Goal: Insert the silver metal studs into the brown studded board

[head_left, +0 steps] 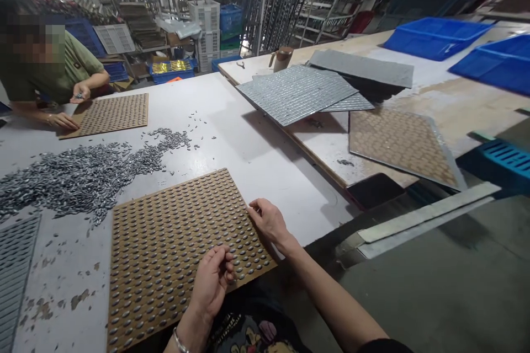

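Observation:
A brown board (178,242) lies in front of me, covered with rows of small grey, spindle-shaped metal pieces. Above its near right part is my left hand (214,276), palm turned up and fingers curled in; what they hold, if anything, is hidden. At the board's right edge, my right hand (270,222) has its thumb and fingers bent together, the tips at the edge. Whether a small piece sits between them I cannot make out. A large heap of loose metal pieces (83,179) spreads over the white table (232,149) beyond the board.
Across the table, a co-worker (45,66) has hands at a similar board (120,113). A ribbed grey panel (19,276) lies at left. Stacked ribbed sheets (298,91), a patterned panel (401,143), a brown mug (282,59) and blue bins (439,38) occupy the right-hand table.

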Tool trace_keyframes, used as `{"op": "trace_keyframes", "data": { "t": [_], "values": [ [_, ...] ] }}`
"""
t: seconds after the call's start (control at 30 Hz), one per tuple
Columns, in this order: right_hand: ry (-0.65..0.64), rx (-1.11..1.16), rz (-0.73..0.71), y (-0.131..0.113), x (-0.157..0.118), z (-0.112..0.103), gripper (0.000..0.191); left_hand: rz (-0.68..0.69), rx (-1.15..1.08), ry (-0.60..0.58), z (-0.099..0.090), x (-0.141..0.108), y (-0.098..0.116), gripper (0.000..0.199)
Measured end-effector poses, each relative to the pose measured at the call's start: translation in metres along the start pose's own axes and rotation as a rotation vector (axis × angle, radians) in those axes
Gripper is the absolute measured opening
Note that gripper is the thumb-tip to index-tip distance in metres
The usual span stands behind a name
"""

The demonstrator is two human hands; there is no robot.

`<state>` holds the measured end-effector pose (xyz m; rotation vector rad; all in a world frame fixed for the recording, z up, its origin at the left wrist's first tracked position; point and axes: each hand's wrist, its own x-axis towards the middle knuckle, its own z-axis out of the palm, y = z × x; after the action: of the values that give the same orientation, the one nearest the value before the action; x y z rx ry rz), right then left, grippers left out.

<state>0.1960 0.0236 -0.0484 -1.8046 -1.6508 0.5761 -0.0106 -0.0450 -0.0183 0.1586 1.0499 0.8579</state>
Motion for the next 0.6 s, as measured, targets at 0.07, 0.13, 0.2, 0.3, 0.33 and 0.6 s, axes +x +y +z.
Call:
{"op": "trace_keyframes", "data": {
  "t": [0.07,0.13,0.2,0.3,0.33,0.6],
  "values": [
    [-0.025,-0.002,-0.103,-0.004,0.001,-0.001,0.014,0.014,-0.01,0.007,-0.001,-0.002,0.002,0.022],
    [-0.106,-0.035,-0.156,-0.006,0.004,0.0,0.014,0.035,-0.024,0.012,-0.003,-0.004,0.004,0.021],
    [-0.183,-0.08,-0.156,-0.007,0.008,0.002,0.013,0.052,-0.037,0.013,-0.006,-0.005,0.006,0.021],
    [-0.239,-0.117,-0.158,-0.005,0.015,0.005,0.013,0.065,-0.055,0.011,-0.009,-0.007,0.009,0.021],
    [-0.25,-0.116,-0.166,-0.003,0.017,0.006,0.013,0.067,-0.061,0.013,-0.01,-0.008,0.009,0.021],
    [-0.299,-0.089,-0.227,0.004,0.021,0.007,0.014,0.11,-0.077,0.045,-0.018,-0.009,0.011,0.021]
  ]
}}
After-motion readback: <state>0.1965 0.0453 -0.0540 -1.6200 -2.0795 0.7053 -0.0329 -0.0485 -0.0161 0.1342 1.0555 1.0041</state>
